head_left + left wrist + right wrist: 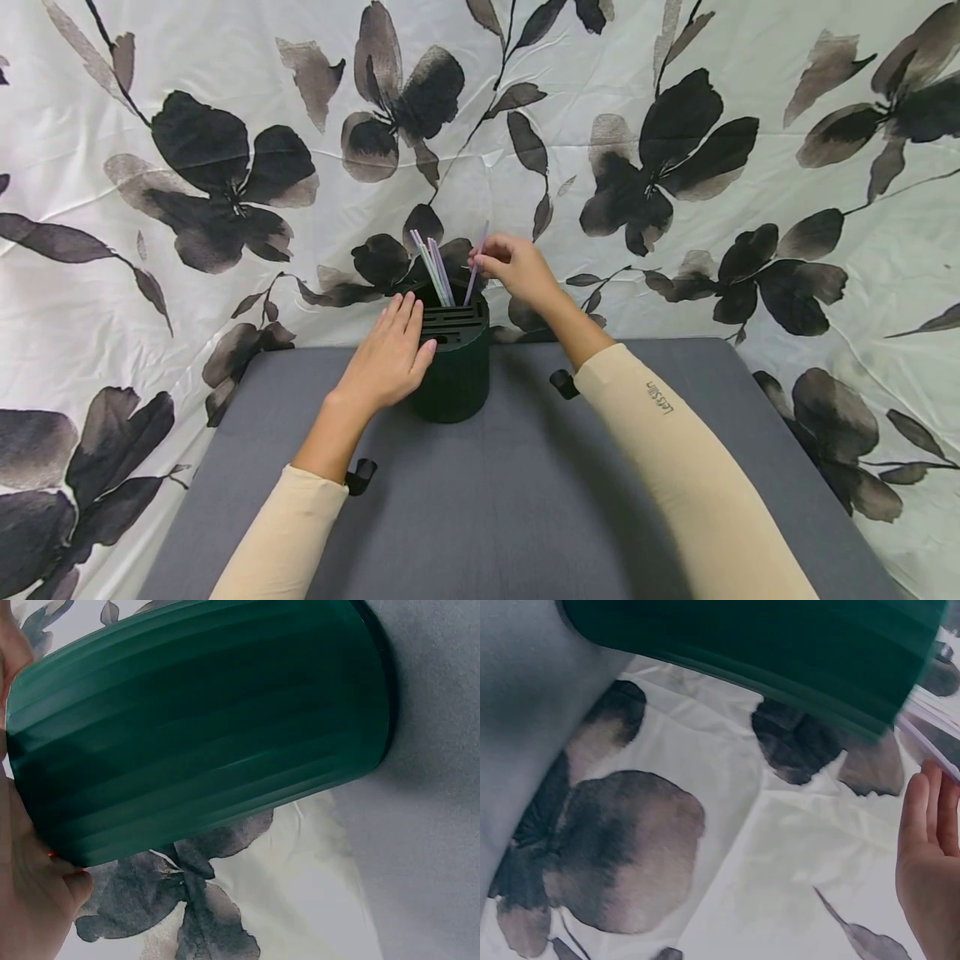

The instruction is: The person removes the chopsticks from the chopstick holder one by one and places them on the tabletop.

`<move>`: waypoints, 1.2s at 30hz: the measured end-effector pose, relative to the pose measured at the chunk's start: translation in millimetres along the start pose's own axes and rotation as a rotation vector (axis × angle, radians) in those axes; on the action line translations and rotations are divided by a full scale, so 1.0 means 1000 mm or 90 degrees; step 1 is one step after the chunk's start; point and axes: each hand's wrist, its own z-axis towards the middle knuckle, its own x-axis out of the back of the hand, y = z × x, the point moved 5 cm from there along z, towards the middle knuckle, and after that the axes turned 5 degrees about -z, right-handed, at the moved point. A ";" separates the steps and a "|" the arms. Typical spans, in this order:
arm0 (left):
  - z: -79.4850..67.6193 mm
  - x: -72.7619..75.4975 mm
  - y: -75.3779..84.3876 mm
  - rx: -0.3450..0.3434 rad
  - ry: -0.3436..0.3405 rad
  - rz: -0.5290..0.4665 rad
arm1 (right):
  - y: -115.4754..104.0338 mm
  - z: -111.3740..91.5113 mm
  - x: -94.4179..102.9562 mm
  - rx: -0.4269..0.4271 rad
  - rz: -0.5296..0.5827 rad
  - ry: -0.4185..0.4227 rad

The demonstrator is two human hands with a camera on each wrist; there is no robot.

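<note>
While the left hand (386, 354) rests with extended fingers against the rim of the dark green holder (453, 387), the right hand (517, 267) pinches one thin purple stick (471, 286). From my distant place I see this holder standing upright on the grey table (487, 517), near its far edge. Its rear compartment contains a small bundle of pale sticks (437, 271), leaning to the left; the lower end of the held stick is also at this compartment, but how deep I cannot tell. Only the head view shows me the narrow slots (452, 317) on the front part of the top. The left wrist view gives instead the vertical ribs of the wall, which fills much of it. In the right wrist view, this wall partly hides the sticks. Behind the table hangs a flowered cloth (525, 50).
</note>
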 end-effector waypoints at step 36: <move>0.001 -0.001 0.001 0.007 -0.006 -0.023 | -0.005 -0.046 0.115 0.011 0.204 0.166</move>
